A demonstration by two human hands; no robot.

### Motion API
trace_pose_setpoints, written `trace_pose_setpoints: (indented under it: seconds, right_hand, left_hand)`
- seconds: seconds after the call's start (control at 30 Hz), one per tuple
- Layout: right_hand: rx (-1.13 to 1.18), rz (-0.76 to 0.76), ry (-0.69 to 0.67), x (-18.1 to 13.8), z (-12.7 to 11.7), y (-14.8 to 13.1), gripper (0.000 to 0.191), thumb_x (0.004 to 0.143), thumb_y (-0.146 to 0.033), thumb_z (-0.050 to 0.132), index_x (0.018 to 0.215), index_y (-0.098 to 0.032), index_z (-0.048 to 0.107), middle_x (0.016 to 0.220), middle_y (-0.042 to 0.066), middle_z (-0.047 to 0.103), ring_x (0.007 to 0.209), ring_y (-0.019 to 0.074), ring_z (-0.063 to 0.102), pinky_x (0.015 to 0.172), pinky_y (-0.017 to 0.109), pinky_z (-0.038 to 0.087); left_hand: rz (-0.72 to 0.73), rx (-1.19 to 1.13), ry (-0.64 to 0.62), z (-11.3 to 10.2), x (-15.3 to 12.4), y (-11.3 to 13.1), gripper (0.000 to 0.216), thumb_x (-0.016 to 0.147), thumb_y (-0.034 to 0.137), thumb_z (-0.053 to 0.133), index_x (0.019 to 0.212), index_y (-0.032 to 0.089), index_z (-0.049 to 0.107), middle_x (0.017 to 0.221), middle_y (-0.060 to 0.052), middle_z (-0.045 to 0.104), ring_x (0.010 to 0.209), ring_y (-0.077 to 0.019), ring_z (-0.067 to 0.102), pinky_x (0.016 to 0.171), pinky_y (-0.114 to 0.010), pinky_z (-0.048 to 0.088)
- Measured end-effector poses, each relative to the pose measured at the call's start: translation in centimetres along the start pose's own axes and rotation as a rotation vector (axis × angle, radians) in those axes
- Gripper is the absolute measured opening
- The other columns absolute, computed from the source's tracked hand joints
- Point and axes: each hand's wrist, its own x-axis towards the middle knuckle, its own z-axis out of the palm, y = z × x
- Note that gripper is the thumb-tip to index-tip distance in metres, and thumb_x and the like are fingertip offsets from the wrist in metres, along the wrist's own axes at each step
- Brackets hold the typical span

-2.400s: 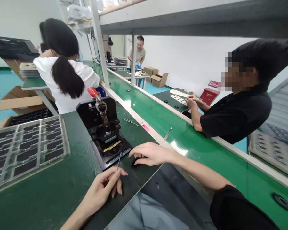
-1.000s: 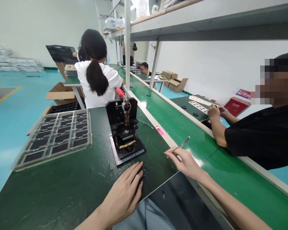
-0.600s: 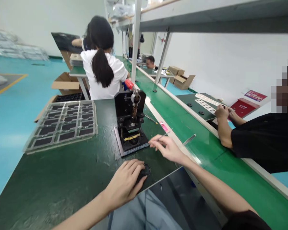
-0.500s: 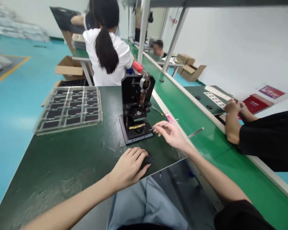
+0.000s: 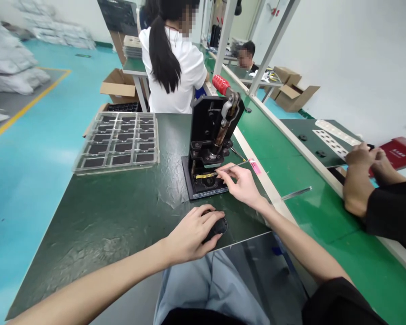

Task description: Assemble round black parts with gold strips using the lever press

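Observation:
My left hand (image 5: 192,234) lies curled over a small black round part (image 5: 219,227) near the front edge of the dark green bench mat (image 5: 115,212). My right hand (image 5: 242,185) pinches thin metal tweezers (image 5: 235,166), whose tips reach over the yellow strip in the base of a black hand press (image 5: 209,144) with a red-handled lever (image 5: 220,84).
A clear tray of black parts (image 5: 117,142) sits at the back left of the mat. Another pair of tweezers (image 5: 296,193) lies on the green conveyor. A person in black rests their hands at the right. A person in white sits ahead.
My right hand picked up the tweezers from the conveyor's edge and brought them left to the press base. My left hand moved onto the round black part and stayed there.

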Motion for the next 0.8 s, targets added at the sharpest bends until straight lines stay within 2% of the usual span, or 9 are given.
trace_pose_setpoints:
  seconds: [0.3,0.6,0.8]
  right_hand:
    - [-0.017,-0.016,-0.022,0.1,0.6,0.8,0.036,0.103,-0.047,0.057,0.093,-0.017,0.074,0.093,0.008,0.076,0.079,0.0182,0.075,0.073,0.030,0.062]
    - [0.023,-0.064,0.020,0.0,1.1,0.6,0.033,0.104,-0.042,0.057,0.091,-0.016,0.074,0.092,0.008,0.076,0.075,0.0159,0.074,0.067,0.027,0.060]
    - [0.010,-0.107,-0.001,0.0,1.8,0.8,0.033,0.105,-0.041,0.055,0.093,-0.017,0.074,0.090,0.007,0.076,0.075,0.0160,0.074,0.070,0.028,0.059]
  left_hand:
    - [-0.009,0.017,0.027,0.1,0.0,0.0,0.041,0.097,0.029,0.062,0.133,0.013,0.052,0.124,-0.014,0.070,0.123,-0.0279,0.061,0.099,-0.042,0.057]
    - [-0.014,0.024,0.030,-0.2,0.1,0.1,0.042,0.097,0.029,0.063,0.134,0.014,0.052,0.123,-0.014,0.069,0.119,-0.0263,0.064,0.097,-0.040,0.057]
    - [-0.006,0.041,0.024,-0.3,0.2,0.3,0.042,0.096,0.029,0.064,0.134,0.013,0.052,0.122,-0.014,0.070,0.117,-0.0265,0.065,0.095,-0.040,0.057]
